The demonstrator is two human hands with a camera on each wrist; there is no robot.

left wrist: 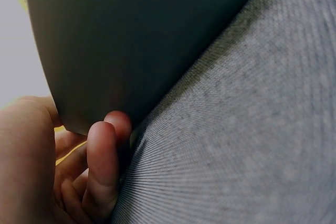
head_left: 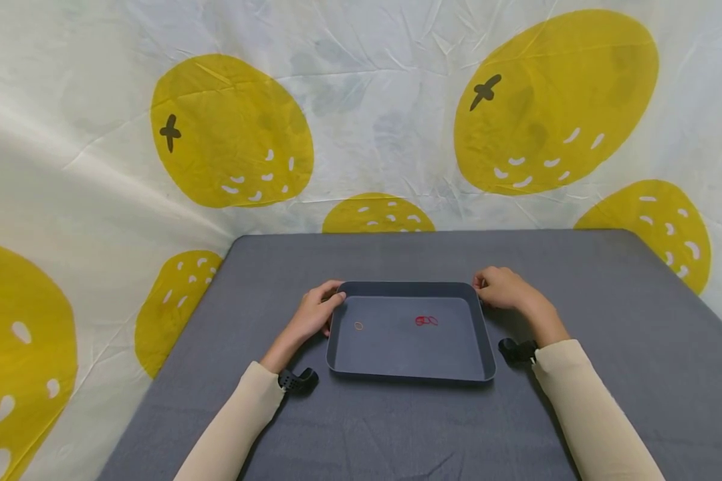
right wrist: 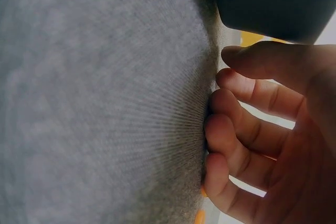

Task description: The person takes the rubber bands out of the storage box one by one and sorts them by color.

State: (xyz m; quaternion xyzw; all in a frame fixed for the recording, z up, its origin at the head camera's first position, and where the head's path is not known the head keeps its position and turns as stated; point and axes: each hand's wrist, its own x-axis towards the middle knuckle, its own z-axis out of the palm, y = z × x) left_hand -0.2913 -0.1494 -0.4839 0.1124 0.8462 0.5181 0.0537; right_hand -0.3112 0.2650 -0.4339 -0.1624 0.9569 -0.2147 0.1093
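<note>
A shallow dark grey rectangular tray [head_left: 410,287] lies on the cloth-covered table. Inside it, a small bunch of red rubber bands [head_left: 426,321] sits right of the middle, and a single tan rubber band [head_left: 358,326] lies near the left side. My left hand [head_left: 319,308] grips the tray's far left corner, thumb over the rim and fingers against the outer wall [left wrist: 115,51]. Beside the far right corner is my right hand [head_left: 505,288], fingers loosely bent with their tips at the cloth. Nothing shows between those fingers in the right wrist view, where the tray wall [right wrist: 278,3] stands just past the thumb.
Dark grey cloth [head_left: 409,434] covers the table. A white curtain [head_left: 373,133] with large yellow fruit prints hangs behind and to the left of it. Both wrists carry black camera mounts [head_left: 299,381], close to the tray's left and right sides.
</note>
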